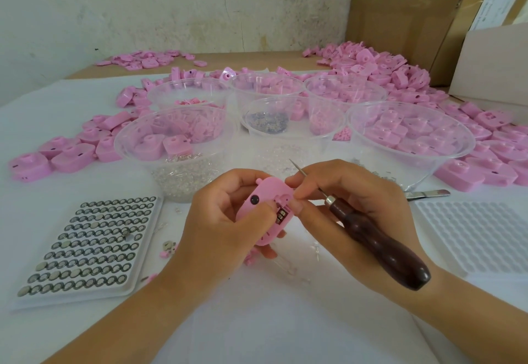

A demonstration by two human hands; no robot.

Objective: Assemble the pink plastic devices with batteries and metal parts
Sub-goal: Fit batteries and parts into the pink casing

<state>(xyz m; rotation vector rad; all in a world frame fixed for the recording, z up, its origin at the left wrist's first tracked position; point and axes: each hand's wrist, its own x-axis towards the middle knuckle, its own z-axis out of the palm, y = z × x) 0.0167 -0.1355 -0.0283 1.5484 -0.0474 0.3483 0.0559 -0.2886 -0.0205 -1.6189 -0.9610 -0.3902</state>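
Left grip (pixel 220 220) clamped on device (pixel 271 192), contacts bay facing up | right grip (pixel 351 209) curled round awl (pixel 380 246), fingertips pinching at device edge | risk: awl crowds the pinch, small part slips or seats crooked | battery tray (pixel 85 243) left of left grip

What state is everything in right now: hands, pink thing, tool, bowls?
Left hand: grips the pink device.
Pink device: held up, one side open.
Right hand: holds the awl, fingertips on device.
Awl: tip free, off the device.
Clear bowls: upright, holding parts.
Tweezers: lying flat.
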